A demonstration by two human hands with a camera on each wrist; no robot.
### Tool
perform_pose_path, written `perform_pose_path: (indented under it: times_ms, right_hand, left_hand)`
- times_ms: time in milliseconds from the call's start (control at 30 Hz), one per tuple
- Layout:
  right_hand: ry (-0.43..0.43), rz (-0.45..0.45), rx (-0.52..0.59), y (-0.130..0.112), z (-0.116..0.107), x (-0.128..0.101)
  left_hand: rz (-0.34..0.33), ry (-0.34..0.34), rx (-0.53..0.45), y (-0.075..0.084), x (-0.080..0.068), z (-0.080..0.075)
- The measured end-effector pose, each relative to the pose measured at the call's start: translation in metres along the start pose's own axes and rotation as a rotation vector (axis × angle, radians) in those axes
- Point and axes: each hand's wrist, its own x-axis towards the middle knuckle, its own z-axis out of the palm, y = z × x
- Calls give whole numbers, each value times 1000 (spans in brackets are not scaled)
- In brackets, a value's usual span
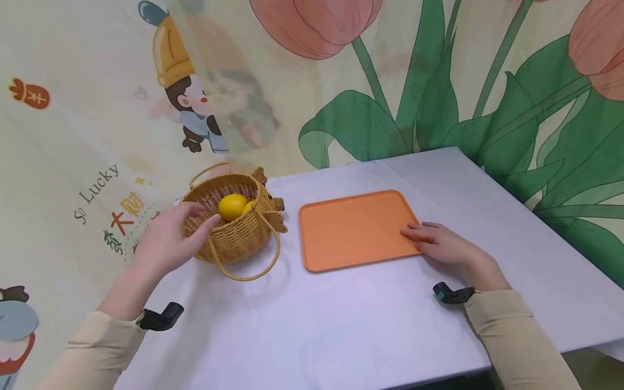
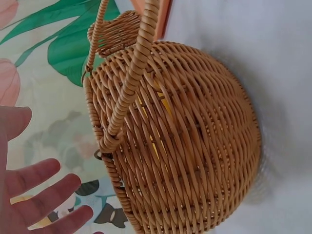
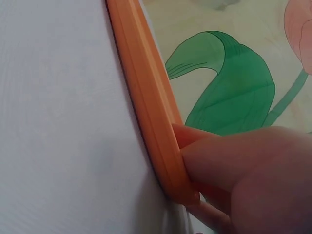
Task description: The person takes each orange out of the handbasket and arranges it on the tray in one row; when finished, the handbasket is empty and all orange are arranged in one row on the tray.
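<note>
left hand [image 1: 168,238]: spread loose, laid against basket [image 1: 239,233] at tray's 9 o'clock | lemon [image 1: 232,206] inside | right hand [image 1: 441,244]: flat, fingers pressed on tray [image 1: 351,227] corner | risk: basket could be tipped, lemon rolled out

There is one basket [image 1: 234,227] made of woven straw. Inside it sit two yellow lemons [image 1: 232,206], one big in view and one mostly hidden behind it. There is one orange tray [image 1: 351,230]. There is one table [image 1: 341,325]. Two hands show.
</note>
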Motion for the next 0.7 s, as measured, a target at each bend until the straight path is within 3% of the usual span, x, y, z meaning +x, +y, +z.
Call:
perform_pose_path:
  times_ms: [400, 533, 700]
  right_hand:
    - [-16, 16, 20, 4, 3, -7]
    - [-22, 13, 32, 4, 6, -7]
    - [-25, -2, 54, 0, 7, 1]
  left_hand:
    - [66, -1, -11, 6, 20, 3]
    - [27, -36, -24, 1, 32, 1]
    - [-66, -104, -52, -5, 48, -4]
